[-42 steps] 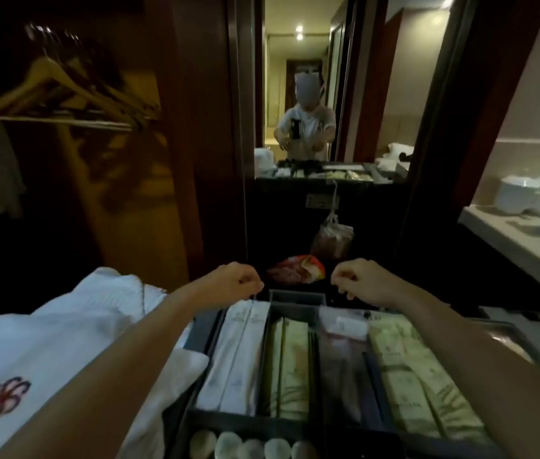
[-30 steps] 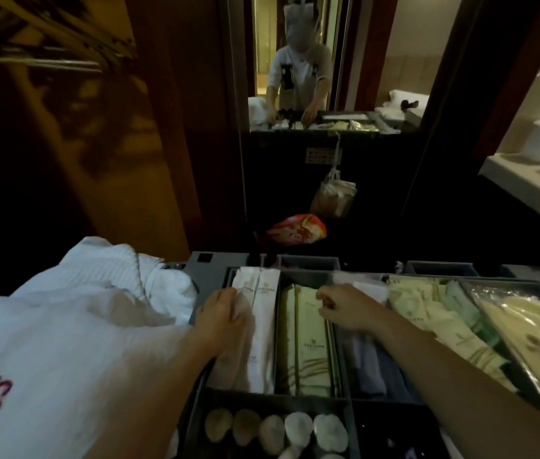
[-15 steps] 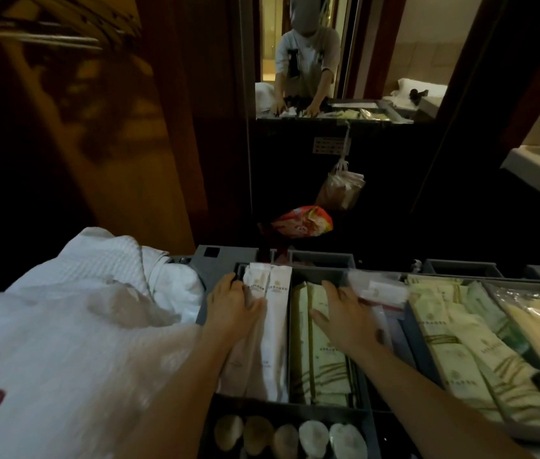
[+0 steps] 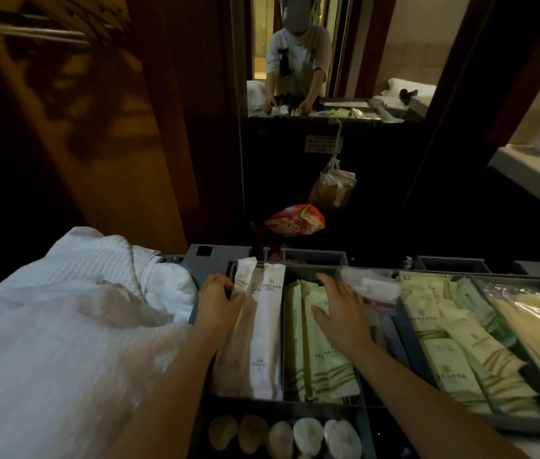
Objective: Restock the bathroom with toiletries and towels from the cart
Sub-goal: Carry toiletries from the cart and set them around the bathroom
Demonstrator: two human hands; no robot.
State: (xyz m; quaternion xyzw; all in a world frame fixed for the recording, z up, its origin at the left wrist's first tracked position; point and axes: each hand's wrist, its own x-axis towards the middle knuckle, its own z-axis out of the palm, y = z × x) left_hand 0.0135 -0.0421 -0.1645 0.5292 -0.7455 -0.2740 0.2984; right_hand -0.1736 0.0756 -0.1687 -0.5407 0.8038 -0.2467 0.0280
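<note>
Waffle-weave cloth towel (image 4: 73, 293), matt plastic tray (image 4: 215, 260)

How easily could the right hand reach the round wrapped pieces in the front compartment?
Likely yes: the right hand lies open on the green packets, one compartment behind the round wrapped pieces, which sit uncovered.

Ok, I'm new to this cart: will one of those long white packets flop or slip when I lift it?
Probably light and floppy: the white packets are long, thin, flat sleeves. They may slide against each other, since they lie packed side by side in the grey tray. Their contents are hidden.
</note>
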